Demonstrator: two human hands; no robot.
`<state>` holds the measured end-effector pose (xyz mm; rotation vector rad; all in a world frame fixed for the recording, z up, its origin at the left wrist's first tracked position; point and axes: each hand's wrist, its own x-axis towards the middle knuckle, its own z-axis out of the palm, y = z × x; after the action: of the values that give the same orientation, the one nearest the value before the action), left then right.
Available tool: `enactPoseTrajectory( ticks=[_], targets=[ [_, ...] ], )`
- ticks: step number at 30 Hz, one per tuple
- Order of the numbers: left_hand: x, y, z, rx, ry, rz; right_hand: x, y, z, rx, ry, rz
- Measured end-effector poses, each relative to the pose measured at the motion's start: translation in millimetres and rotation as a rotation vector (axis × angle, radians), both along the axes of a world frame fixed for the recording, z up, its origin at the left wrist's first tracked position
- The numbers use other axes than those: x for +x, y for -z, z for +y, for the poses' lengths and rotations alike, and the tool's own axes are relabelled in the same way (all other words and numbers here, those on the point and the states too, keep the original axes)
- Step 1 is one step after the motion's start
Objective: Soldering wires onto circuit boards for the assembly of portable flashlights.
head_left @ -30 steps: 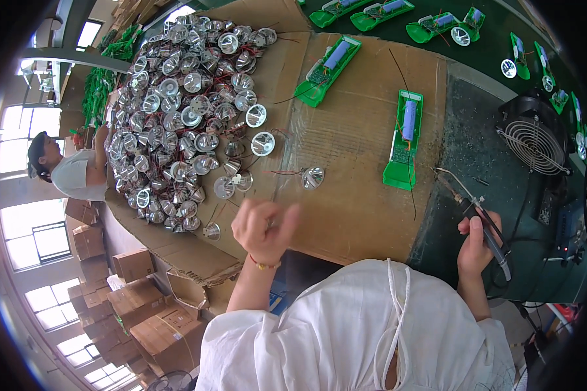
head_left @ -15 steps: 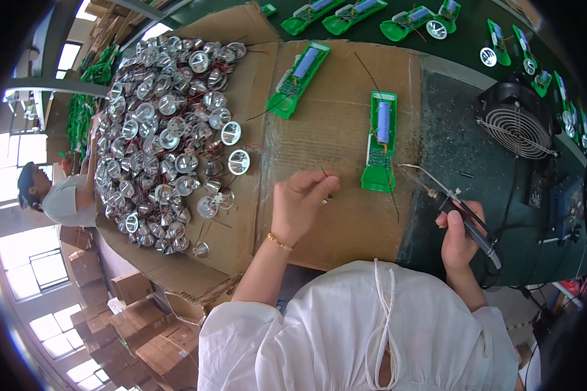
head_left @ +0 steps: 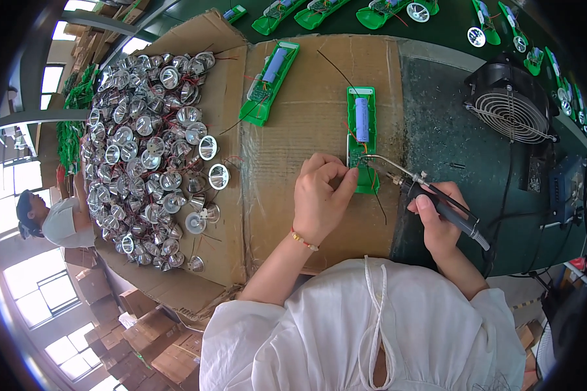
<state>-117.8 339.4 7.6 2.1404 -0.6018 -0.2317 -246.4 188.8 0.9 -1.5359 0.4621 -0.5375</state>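
A green plastic housing (head_left: 368, 184) lies upright before me on the cardboard, holding a purple-blue battery cell (head_left: 362, 120) and a small green circuit board (head_left: 357, 158). My right hand (head_left: 440, 225) grips a soldering iron (head_left: 451, 216) with a thin curved metal tube along it; its front end is over the board. Beside the housing's left edge, my left hand (head_left: 323, 195) has thumb and forefinger pinched together at the board. Whatever is in that pinch is hidden. Loose black and red wires (head_left: 379, 203) stick out of the housing.
A heap of silvery reflector cups (head_left: 151, 156) with wires fills the left cardboard tray. A second green housing (head_left: 257, 112) lies at the upper left of the cardboard. A black fan (head_left: 510, 111) stands to the right. More housings (head_left: 378, 14) line the far edge. Another person (head_left: 62, 218) is at far left.
My left hand has moved right and up to the circuit board. My right hand has brought the soldering iron left, its tip now over the board. The whole view has shifted slightly.
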Motion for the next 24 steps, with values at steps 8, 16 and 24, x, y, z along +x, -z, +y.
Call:
enactPoseTrajectory(
  ticks=[8, 16, 24],
  targets=[
    [-2, -3, -3, 0.007, 0.01, 0.02, -5, -1, -3, -0.025, -0.001, -0.001],
    [-2, 3, -4, -0.014, -0.009, 0.011, -4, 0, 1, 0.111, 0.029, 0.015],
    [-1, 4, -5, -0.013, -0.014, 0.017, -7, 4, -2, 0.167, 0.05, -0.026]
  ],
)
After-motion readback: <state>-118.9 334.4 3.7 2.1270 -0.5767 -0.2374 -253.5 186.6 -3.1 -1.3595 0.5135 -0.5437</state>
